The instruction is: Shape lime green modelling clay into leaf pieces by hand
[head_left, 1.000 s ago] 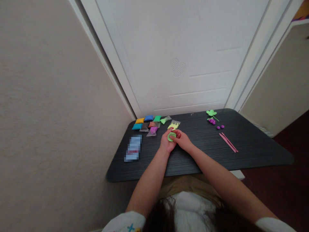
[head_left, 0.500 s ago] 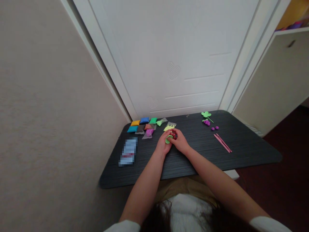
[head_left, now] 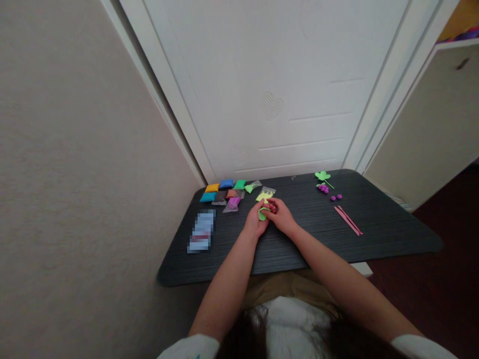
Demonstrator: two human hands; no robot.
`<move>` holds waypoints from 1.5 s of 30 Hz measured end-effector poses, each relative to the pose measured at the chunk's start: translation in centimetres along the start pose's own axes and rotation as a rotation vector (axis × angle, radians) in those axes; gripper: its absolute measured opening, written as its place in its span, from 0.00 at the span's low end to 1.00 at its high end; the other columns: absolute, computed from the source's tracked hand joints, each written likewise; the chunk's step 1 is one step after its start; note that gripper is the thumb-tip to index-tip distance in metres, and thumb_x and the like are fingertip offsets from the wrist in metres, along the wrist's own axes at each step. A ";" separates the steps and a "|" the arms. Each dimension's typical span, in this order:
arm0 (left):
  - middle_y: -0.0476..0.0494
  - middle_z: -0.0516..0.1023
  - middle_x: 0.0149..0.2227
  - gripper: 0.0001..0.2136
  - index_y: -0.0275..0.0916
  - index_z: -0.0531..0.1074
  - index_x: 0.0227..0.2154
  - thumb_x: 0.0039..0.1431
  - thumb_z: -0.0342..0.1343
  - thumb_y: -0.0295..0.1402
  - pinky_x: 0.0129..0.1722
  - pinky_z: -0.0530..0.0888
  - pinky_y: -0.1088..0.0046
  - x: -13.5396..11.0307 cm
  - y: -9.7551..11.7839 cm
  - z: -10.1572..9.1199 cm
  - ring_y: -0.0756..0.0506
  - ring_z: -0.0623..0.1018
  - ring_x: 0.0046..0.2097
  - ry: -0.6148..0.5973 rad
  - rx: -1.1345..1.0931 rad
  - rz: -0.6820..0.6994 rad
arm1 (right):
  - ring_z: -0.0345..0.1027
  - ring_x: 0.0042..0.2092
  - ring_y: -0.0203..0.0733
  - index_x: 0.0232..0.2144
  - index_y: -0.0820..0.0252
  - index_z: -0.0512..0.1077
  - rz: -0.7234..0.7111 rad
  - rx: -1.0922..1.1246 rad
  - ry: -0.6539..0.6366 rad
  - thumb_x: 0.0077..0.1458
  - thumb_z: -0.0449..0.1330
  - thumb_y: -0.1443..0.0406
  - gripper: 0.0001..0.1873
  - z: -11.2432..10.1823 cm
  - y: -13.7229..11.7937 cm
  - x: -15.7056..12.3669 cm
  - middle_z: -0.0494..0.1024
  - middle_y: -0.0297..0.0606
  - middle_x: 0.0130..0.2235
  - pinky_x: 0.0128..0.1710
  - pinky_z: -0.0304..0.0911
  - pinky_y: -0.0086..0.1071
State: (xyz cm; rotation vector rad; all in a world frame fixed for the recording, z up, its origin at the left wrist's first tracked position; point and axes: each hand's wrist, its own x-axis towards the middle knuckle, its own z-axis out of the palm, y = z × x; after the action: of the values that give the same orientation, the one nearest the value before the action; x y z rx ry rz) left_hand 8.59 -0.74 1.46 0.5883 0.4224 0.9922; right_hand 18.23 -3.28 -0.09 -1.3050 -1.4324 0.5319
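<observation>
My left hand (head_left: 255, 223) and my right hand (head_left: 284, 219) meet over the middle of the table. Between them is a small light green clay piece (head_left: 262, 215), cradled in the left fingers and palm. The right thumb presses on its upper side. Dark red clay balls (head_left: 273, 208) show among the fingertips, just right of the green piece; the fingers partly hide them, and I cannot tell how they join it. Just beyond the fingertips lies a clear bag of pale yellow clay (head_left: 265, 194).
Several coloured clay packets (head_left: 226, 184) lie at the back left, above a blurred-out pale blue rectangle (head_left: 202, 230). To the right are a green clay clover shape (head_left: 322, 175), a purple ball cluster (head_left: 323, 189), two loose purple balls (head_left: 339, 196) and pink sticks (head_left: 348, 221). A white door (head_left: 239, 99) borders the dark table (head_left: 307, 254).
The whole view has shifted slightly. Both hands stay together around the green clay piece, with only small changes in the fingers.
</observation>
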 end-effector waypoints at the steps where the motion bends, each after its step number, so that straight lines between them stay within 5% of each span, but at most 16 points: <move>1: 0.46 0.70 0.20 0.12 0.32 0.66 0.15 0.48 0.50 0.33 0.34 0.67 0.75 0.0 0.0 0.1 0.51 0.72 0.27 0.006 0.007 0.000 | 0.62 0.41 0.39 0.40 0.58 0.63 0.001 0.001 -0.002 0.39 0.59 0.57 0.24 0.0 0.1 0.0 0.66 0.38 0.40 0.41 0.58 0.34; 30: 0.47 0.69 0.20 0.09 0.32 0.66 0.17 0.50 0.49 0.29 0.35 0.69 0.74 -0.2 0.1 0.3 0.52 0.72 0.27 -0.052 -0.075 -0.022 | 0.62 0.38 0.38 0.38 0.58 0.64 -0.036 -0.021 -0.017 0.43 0.56 0.57 0.18 0.0 -0.3 -0.1 0.68 0.36 0.36 0.40 0.58 0.33; 37: 0.45 0.72 0.25 0.06 0.31 0.69 0.25 0.50 0.48 0.27 0.36 0.69 0.74 -0.3 0.1 0.2 0.51 0.73 0.31 -0.014 -0.127 -0.056 | 0.62 0.39 0.37 0.38 0.57 0.64 -0.041 0.056 -0.042 0.42 0.57 0.58 0.18 -0.2 -0.5 -0.1 0.68 0.35 0.37 0.41 0.57 0.33; 45: 0.49 0.67 0.19 0.11 0.33 0.64 0.15 0.50 0.48 0.30 0.34 0.68 0.75 -0.3 0.1 0.2 0.53 0.71 0.26 -0.118 -0.079 -0.045 | 0.62 0.36 0.37 0.36 0.58 0.66 0.011 0.031 -0.069 0.41 0.57 0.56 0.19 0.0 -0.6 -0.1 0.69 0.35 0.35 0.38 0.58 0.33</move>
State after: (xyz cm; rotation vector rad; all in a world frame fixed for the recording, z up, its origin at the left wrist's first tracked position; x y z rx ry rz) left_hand 8.49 -1.03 1.69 0.5607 0.2891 0.9221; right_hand 17.94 -3.54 0.40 -1.2814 -1.4680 0.6095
